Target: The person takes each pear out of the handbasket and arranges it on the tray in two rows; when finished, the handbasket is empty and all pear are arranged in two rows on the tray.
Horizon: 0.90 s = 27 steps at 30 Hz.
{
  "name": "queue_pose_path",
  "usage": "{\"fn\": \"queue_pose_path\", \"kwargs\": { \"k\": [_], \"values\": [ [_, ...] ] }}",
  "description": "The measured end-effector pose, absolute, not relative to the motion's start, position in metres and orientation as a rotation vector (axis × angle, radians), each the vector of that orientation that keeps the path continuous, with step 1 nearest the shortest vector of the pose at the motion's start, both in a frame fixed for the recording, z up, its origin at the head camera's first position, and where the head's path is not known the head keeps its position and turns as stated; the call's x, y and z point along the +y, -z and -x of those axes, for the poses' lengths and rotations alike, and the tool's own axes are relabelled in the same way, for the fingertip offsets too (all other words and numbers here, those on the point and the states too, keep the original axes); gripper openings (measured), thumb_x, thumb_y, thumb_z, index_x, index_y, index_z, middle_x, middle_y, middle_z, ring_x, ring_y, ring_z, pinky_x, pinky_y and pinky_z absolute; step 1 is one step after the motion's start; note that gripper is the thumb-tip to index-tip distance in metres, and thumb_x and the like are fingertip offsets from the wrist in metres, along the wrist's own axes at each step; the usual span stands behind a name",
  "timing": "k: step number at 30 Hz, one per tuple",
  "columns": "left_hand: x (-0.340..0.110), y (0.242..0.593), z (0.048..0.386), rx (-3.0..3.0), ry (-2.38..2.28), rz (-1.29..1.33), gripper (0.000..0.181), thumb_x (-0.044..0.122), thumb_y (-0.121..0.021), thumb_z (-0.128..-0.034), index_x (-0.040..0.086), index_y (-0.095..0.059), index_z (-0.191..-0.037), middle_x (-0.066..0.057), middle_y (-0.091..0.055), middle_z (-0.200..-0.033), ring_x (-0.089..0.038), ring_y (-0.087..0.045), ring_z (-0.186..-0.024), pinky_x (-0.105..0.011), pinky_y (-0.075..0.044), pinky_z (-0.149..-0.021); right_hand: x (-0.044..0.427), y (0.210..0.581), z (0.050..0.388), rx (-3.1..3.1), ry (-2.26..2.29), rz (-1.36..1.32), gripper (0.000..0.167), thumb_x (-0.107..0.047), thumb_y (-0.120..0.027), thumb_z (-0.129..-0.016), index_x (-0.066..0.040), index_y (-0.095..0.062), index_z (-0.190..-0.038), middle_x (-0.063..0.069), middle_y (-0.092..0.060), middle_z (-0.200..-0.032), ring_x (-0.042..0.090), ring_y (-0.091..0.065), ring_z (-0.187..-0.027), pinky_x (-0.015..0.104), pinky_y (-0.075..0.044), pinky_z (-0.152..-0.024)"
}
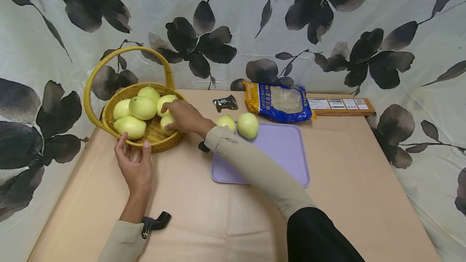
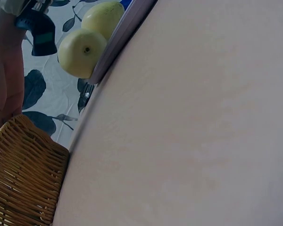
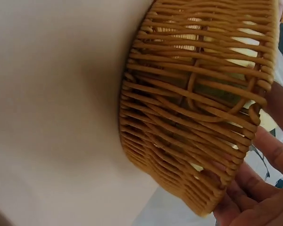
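A yellow wicker basket (image 1: 169, 145) with a tall handle stands at the left of the table, holding several pale green-yellow fruits (image 1: 142, 108). Reaching over its right rim, my right hand (image 1: 187, 117) has thumb and fingers around a fruit (image 1: 166, 121) by the inner right wall. My left hand (image 1: 136, 169) is at the front rim, fingertips touching the wicker, thumb extended. The left wrist view shows the basket side (image 2: 26, 172) and my right hand (image 2: 8, 84) above it. The basket wall (image 3: 193, 103) fills much of the right wrist view, with fingers (image 3: 252, 181) by the rim.
Two more fruits (image 1: 248, 125) rest at the back of a purple tray (image 1: 284, 153), partly behind the right forearm. Behind it lie a black wrapped packet (image 1: 225, 103), a blue and yellow pasta bag (image 1: 280, 102) and a brown box (image 1: 340, 107) with white labels. Floral cloth hangs behind.
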State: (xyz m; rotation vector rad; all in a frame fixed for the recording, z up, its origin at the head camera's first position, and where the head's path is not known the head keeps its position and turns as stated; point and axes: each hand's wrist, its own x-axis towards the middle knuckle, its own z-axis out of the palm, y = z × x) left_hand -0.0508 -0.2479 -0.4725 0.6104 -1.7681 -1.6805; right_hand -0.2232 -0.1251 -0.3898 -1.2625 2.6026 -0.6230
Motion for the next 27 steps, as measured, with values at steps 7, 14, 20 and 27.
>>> {"fn": "queue_pose_path", "kwargs": {
  "k": [7, 14, 20, 27],
  "values": [
    [-0.247, 0.471, 0.050, -1.781, 1.663, -0.610, 0.066, 0.019, -0.070, -0.1032, 0.027, -0.038, -0.160, 0.002, -0.025, -0.171, -0.027, -0.026, -0.160, -0.058, -0.036, -0.126, -0.135, 0.386, 0.219, 2.608, 0.421, 1.201, 0.063, -0.045, -0.087, -0.089, -0.021, -0.062, -0.142, 0.002, -0.062, -0.142, 0.017, -0.058, -0.131, 0.034, -0.053, -0.101],
    [-0.247, 0.471, 0.050, -1.786, 1.648, -0.613, 0.065, 0.019, -0.070, -0.1035, 0.027, -0.038, -0.160, 0.003, -0.026, -0.171, -0.029, -0.027, -0.160, -0.059, -0.036, -0.126, -0.144, 0.385, 0.213, 2.653, 0.296, 1.200, 0.061, -0.050, -0.086, -0.088, -0.025, -0.064, -0.138, -0.004, -0.064, -0.137, 0.014, -0.060, -0.126, 0.033, -0.054, -0.098],
    [-0.247, 0.470, 0.049, -1.790, 1.652, -0.611, 0.065, 0.019, -0.069, -0.1037, 0.027, -0.037, -0.160, 0.003, -0.024, -0.172, -0.030, -0.026, -0.161, -0.058, -0.036, -0.126, -0.144, 0.389, 0.213, 2.596, 0.567, 1.166, 0.057, -0.046, -0.090, -0.085, -0.021, -0.070, -0.132, -0.007, -0.070, -0.133, 0.012, -0.062, -0.124, 0.028, -0.051, -0.101],
    [-0.247, 0.471, 0.048, -1.800, 1.651, -0.615, 0.066, 0.021, -0.069, -0.1038, 0.027, -0.036, -0.160, 0.002, -0.024, -0.172, -0.029, -0.025, -0.161, -0.057, -0.037, -0.126, -0.131, 0.385, 0.210, 2.578, 0.910, 1.092, 0.060, -0.044, -0.094, -0.081, -0.023, -0.072, -0.133, -0.002, -0.071, -0.134, 0.014, -0.063, -0.126, 0.025, -0.050, -0.102]
  ]
}}
